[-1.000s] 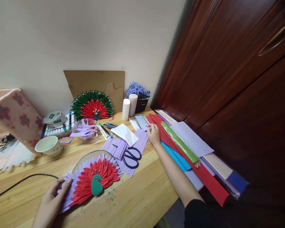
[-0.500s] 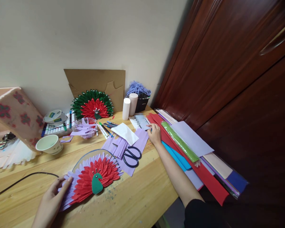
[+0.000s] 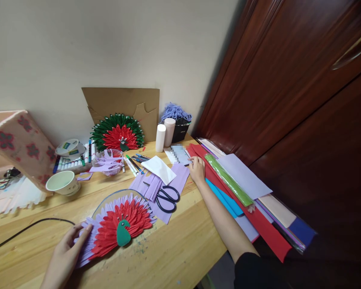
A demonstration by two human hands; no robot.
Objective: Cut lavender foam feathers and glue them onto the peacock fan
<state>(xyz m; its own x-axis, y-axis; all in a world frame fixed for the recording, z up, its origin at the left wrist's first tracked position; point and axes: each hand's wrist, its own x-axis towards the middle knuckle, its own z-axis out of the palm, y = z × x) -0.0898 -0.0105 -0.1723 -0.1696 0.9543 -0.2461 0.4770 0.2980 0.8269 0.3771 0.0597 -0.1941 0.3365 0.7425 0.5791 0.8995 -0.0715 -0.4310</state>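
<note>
My left hand grips the left edge of a peacock craft fan, thumb on top. The fan has lilac and red paper petals and a green bird shape, and it lies flat on the table. My right hand reaches forward, its slightly bent fingers at the near right edge of a flat, phone-like device, partly blurred out. I see nothing held in it. Black-handled scissors lie between the hands on lilac paper, beside a folded white sheet.
Red paper, a green crepe roll and other sheets overhang the table's right edge beside the wooden cabinet. At the back stand white cylinders and a green-red peacock. A bowl and a cable are left.
The fingers of my right hand shift slightly at the edge of the phone-like device. My left hand and the fan keep their place; the view moves slightly.
</note>
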